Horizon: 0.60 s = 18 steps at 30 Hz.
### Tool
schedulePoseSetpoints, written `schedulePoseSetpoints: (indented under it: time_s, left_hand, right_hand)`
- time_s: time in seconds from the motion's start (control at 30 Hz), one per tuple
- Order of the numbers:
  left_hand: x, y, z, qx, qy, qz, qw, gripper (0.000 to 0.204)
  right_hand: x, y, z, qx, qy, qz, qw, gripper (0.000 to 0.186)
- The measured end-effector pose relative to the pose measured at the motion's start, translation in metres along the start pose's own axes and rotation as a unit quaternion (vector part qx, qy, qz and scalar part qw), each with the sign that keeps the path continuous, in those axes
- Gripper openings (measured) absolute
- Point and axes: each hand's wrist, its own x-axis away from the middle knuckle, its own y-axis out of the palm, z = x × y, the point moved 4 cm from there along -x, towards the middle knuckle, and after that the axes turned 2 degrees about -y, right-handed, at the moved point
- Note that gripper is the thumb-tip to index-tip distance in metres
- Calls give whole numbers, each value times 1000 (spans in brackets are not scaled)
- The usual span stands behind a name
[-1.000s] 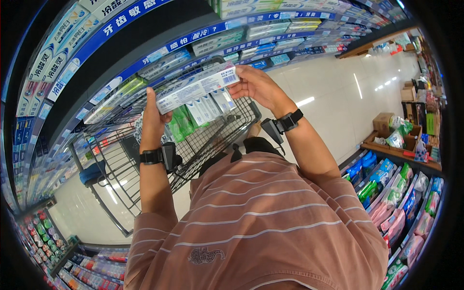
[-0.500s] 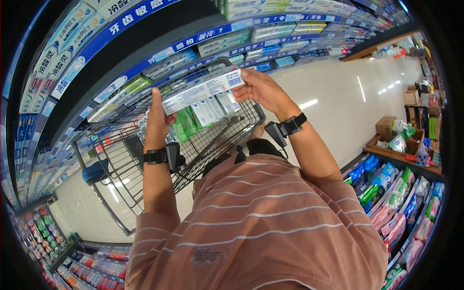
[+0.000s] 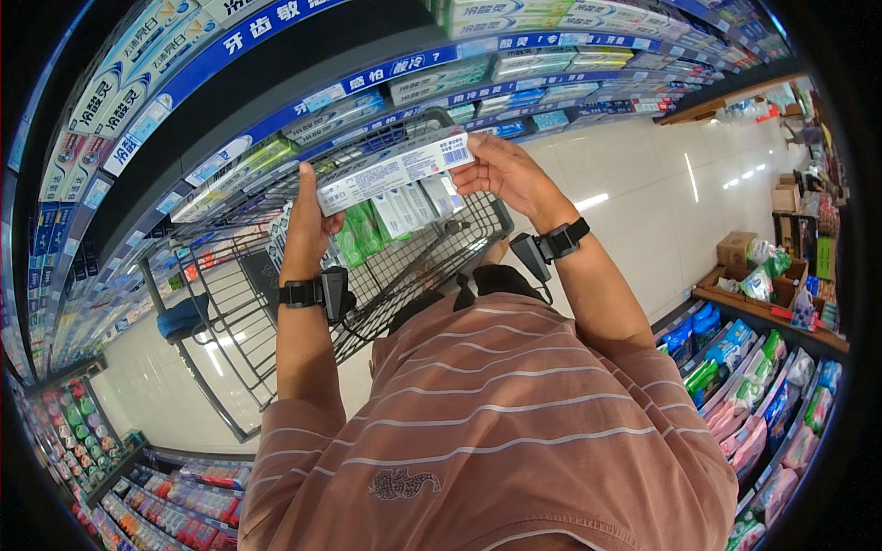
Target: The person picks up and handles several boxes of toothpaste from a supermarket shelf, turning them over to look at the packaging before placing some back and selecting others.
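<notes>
The left hand [image 3: 304, 225] grips one end of a long white box [image 3: 395, 174], its thumb extended along the outer side and its fingertips curled in at the lower corner. The right hand [image 3: 514, 179] pinches the opposite end between thumb and bent fingers. The box spans the gap between them, slanting up toward the right in the view, its printed side facing the camera.

The left forearm [image 3: 308, 358] rises nearly straight from the sleeve; the right forearm [image 3: 597, 280] angles inward, with the wrist bent toward the box. Each wrist wears a black strapped device, the left [image 3: 336, 292] and the right [image 3: 531, 257] both sitting on the inner side.

Behind and below the box is a wire shopping cart [image 3: 507, 220] with green packages [image 3: 360, 234] and white cartons [image 3: 404, 209] in it. Beyond, shelves [image 3: 367, 81] of boxed goods curve across the top, and pale glossy floor [image 3: 625, 207] lies to the right.
</notes>
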Motion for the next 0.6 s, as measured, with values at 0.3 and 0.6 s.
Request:
schedulePoseSetpoints:
  time_s: [0.3,0.6]
  left_hand:
    - [-8,-4,-1,-10,-5,-9,1000,67]
    - [-10,-2,2,2,-12,12,1000,64]
  right_hand:
    - [-3,1,-1,4,1,4,1000,30]
    - [-6,1,-2,3,1,3,1000,31]
